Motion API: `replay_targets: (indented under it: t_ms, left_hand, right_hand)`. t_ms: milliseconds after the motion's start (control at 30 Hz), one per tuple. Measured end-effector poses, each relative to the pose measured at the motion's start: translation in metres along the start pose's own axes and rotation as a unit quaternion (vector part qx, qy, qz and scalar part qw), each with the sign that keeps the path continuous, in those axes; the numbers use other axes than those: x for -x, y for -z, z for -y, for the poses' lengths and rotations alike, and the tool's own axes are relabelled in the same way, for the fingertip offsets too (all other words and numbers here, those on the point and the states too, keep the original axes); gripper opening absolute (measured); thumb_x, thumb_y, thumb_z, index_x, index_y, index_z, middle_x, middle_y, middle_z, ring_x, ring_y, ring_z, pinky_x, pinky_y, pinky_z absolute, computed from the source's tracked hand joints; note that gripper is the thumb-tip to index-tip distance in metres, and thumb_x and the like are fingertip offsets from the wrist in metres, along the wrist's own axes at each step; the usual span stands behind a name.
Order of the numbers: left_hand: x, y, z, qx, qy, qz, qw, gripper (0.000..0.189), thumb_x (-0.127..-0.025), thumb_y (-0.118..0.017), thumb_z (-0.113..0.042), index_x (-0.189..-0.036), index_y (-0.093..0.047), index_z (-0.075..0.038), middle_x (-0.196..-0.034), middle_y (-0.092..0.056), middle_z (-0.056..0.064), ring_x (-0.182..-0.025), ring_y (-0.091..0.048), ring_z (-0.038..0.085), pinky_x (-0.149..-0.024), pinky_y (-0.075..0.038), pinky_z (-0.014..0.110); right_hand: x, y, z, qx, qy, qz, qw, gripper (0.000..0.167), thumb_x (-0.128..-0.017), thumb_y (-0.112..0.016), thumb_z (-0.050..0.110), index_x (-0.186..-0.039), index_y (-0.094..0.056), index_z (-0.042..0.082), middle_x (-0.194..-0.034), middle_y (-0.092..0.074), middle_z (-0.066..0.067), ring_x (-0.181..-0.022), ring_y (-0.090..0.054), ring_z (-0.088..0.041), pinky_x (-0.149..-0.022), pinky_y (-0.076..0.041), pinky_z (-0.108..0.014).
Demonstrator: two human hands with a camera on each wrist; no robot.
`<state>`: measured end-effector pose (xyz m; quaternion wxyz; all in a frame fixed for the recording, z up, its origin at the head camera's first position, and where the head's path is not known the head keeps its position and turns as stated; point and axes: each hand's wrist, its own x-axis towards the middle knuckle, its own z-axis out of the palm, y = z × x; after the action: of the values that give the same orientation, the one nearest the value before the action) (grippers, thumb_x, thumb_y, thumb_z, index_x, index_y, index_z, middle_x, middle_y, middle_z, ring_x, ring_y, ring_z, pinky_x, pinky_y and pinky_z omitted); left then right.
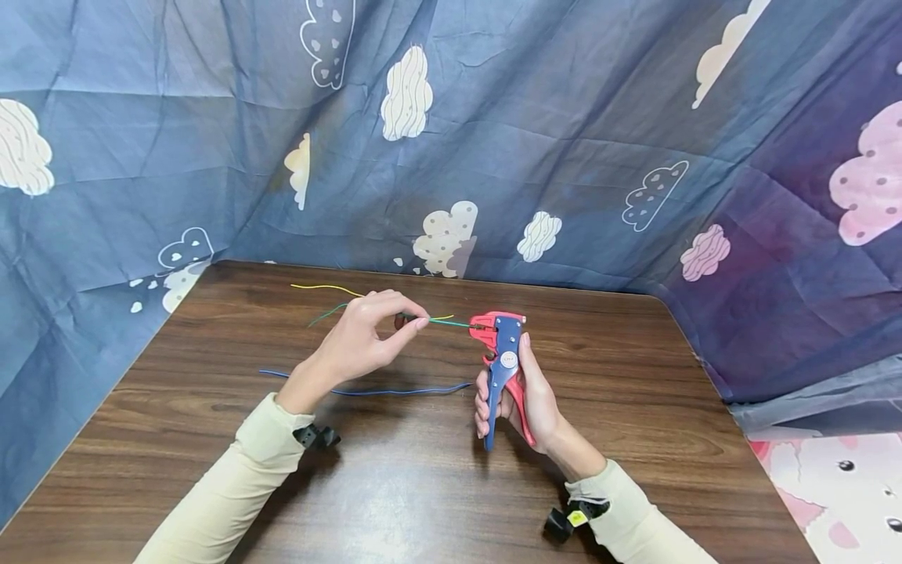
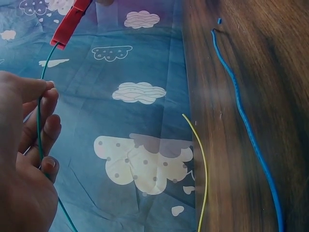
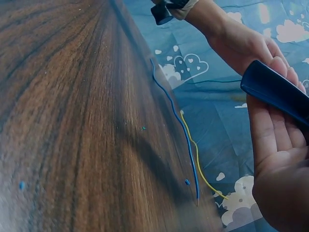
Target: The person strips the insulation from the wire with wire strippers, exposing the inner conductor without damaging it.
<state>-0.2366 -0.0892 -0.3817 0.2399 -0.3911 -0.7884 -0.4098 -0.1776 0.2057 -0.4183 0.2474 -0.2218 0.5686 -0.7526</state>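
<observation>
Above the wood-grain counter [image 1: 634,376], we hold a wire stripper [image 1: 509,338] and a green wire [image 1: 461,323], one in each of our hands. Our right hand [image 1: 541,399] is closed about the tool: the fingers wrap the blue handle [image 1: 491,419], and the palm and thumb bear on the side of the red handle [image 1: 520,407]. The tool stands with its head away from us and its red nose [image 1: 483,329] pointing left. Our left hand [image 1: 368,333] pinches the green wire between thumb and forefinger; the remaining fingers curl loosely below. One end of the wire meets the red nose; we cannot tell whether the blades grip it. The other end trails to the left, past the hand.

On the counter, we locate a blue wire [image 1: 402,392] on the near side of the left hand, running roughly left to right. Its right end shows a bare copper tip [image 3: 197,202], with a short blue insulation piece [image 3: 187,182] just beside it. A yellow wire [image 1: 319,286] lies on the far side, passing behind the left hand. A blue curtain [image 1: 493,157] with cloud prints encloses the far edge.
</observation>
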Motion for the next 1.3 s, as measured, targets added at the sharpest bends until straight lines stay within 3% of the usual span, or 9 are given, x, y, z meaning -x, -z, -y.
replay_targets:
  t_ms: [100,333,600,867,1100,1300]
  left_hand:
    - [-0.0003,-0.0003,-0.0011,-0.002,0.002,0.0,1.0,0.007,-0.104,-0.074,-0.023,-0.106,-0.081,-0.024,-0.093,-0.073,-0.014,-0.084,-0.061,0.006,-0.081,-0.05,0.037]
    - [0.0002,-0.0007,-0.0016,0.002,0.007,-0.004,1.0,0.006,-0.103,-0.075,-0.023,-0.106,-0.081,-0.024,-0.094,-0.074,-0.014,-0.083,-0.066,0.015,-0.081,-0.048,0.034]
    - [0.0023,-0.0016,-0.001,0.0,0.001,-0.005,1.0,0.006,-0.103,-0.075,-0.023,-0.107,-0.08,-0.023,-0.098,-0.075,-0.015,-0.086,-0.062,0.004,-0.082,-0.047,0.033]
    - [0.003,-0.0023,0.0007,-0.002,-0.002,-0.005,1.0,0.007,-0.104,-0.074,-0.023,-0.108,-0.079,-0.024,-0.098,-0.075,-0.016,-0.086,-0.062,0.003,-0.082,-0.047,0.032]
    - [0.0018,-0.0025,-0.0017,0.009,-0.008,-0.002,0.9999,0.007,-0.103,-0.074,-0.021,-0.107,-0.078,-0.025,-0.095,-0.073,-0.016,-0.085,-0.061,0.003,-0.081,-0.047,0.031]
    - [0.0015,-0.0046,-0.0037,0.008,-0.018,-0.001,0.9998,0.013,-0.102,-0.075,-0.016,-0.111,-0.08,-0.022,-0.098,-0.076,-0.013,-0.087,-0.062,0.004,-0.081,-0.047,0.031]
  right_hand:
    - [0.0002,-0.0015,0.0005,0.004,-0.001,-0.009,1.0,0.091,-0.106,0.003,0.076,-0.088,-0.055,0.007,-0.071,-0.062,-0.002,-0.06,-0.066,-0.019,-0.061,-0.061,-0.037]
    - [0.0001,-0.0055,0.0022,0.01,0.012,-0.018,0.9997,0.089,-0.107,0.003,0.073,-0.09,-0.054,0.007,-0.071,-0.063,-0.003,-0.06,-0.066,-0.018,-0.06,-0.061,-0.037]
    - [0.0006,-0.0063,0.0023,-0.005,0.015,-0.005,0.9999,0.09,-0.107,0.004,0.073,-0.091,-0.054,0.006,-0.073,-0.063,-0.003,-0.063,-0.067,-0.019,-0.062,-0.062,-0.037]
    - [0.002,-0.0071,0.0027,0.01,0.013,-0.014,0.9998,0.089,-0.106,0.004,0.074,-0.089,-0.053,0.007,-0.071,-0.062,-0.001,-0.06,-0.065,-0.018,-0.059,-0.06,-0.036]
    - [0.0046,-0.0083,0.0038,0.042,0.01,-0.042,0.9982,0.089,-0.105,0.001,0.077,-0.082,-0.053,0.01,-0.066,-0.062,0.001,-0.053,-0.062,-0.015,-0.054,-0.059,-0.034]
    - [0.0019,-0.0097,-0.0008,0.023,0.058,-0.093,0.9937,0.087,-0.104,-0.001,0.079,-0.072,-0.049,0.013,-0.055,-0.054,0.003,-0.042,-0.053,-0.012,-0.041,-0.049,-0.028]
